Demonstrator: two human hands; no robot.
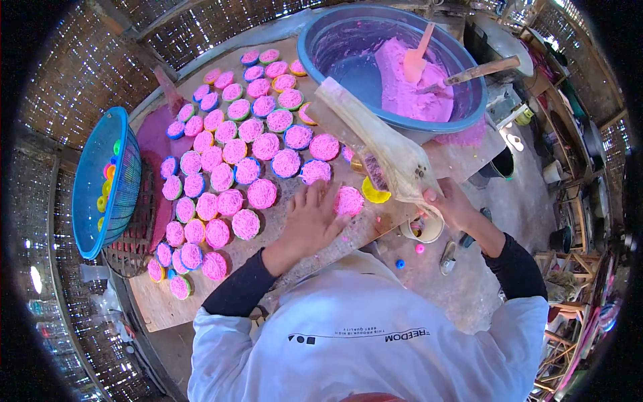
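Observation:
My left hand (305, 221) lies with its fingers apart among small round moulds topped with stringy pink paste (261, 193), beside a pink-filled one (349, 201) near the board's edge. My right hand (450, 208) grips the lower end of a long, pale, stained bag-like tool (395, 161), which slants up over the rim of a blue basin; pink residue shows on its side. Just below the tool sits a yellow fluted mould (375, 191); what is inside is hard to make out. Many more pink-topped moulds cover the wooden board (154, 308).
The blue basin (315, 40) holds pink paste (405, 94), a pink spatula (418, 57) and a wooden-handled utensil (495, 65). A blue basket (90, 201) with coloured moulds stands at the left. A white bucket (422, 233) and loose footwear (447, 260) are below the board's right edge.

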